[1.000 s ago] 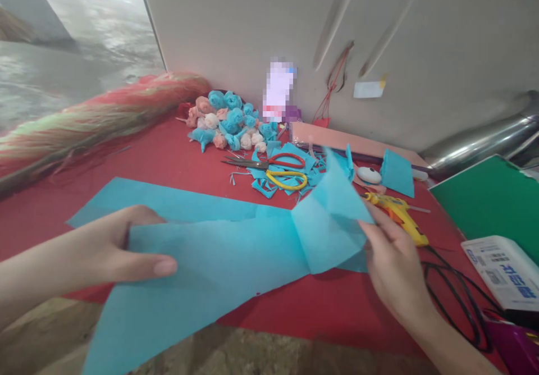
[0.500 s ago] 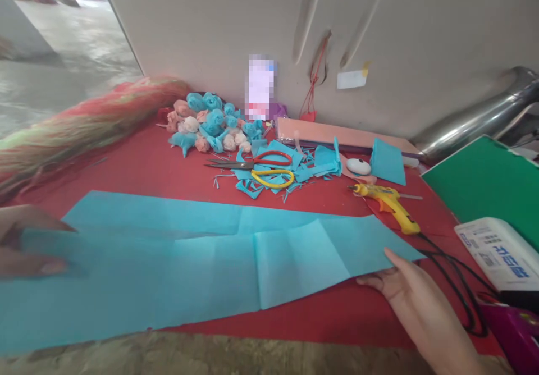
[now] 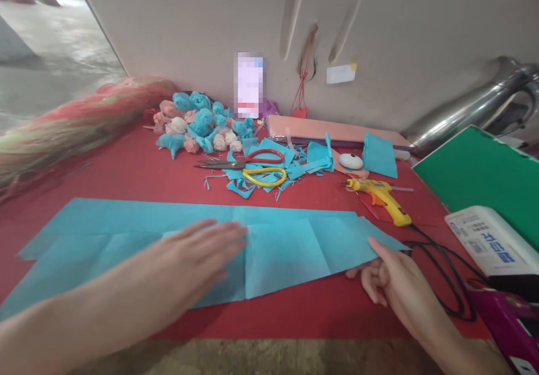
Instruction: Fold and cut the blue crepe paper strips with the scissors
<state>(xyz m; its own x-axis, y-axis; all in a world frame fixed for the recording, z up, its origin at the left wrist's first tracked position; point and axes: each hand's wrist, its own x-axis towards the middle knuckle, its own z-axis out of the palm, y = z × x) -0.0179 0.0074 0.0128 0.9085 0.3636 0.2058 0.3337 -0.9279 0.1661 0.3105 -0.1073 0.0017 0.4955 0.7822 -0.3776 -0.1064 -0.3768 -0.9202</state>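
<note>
A long sheet of blue crepe paper (image 3: 282, 251), creased across its middle, lies over the near part of the red table. Its right end is pinched between the thumb and fingers of my right hand (image 3: 391, 274). My left hand (image 3: 202, 257) is stretched out flat over the middle of the sheet, fingers straight; whether it presses on the paper I cannot tell. A second strip of blue paper (image 3: 138, 212) shows behind the first. Beyond them lie scissors (image 3: 252, 167) with one red and one yellow handle, on blue paper scraps (image 3: 240, 187).
A yellow glue gun (image 3: 385, 195) with a black cable lies at the right. Paper flowers (image 3: 202, 125) are heaped at the back left. A green board (image 3: 484, 178), a white box (image 3: 490, 246) and a purple object (image 3: 503, 330) stand along the right edge.
My left hand has let go of the sheet's left end and moved right to its middle. The sheet has settled lower. My right hand still grips the right end.
</note>
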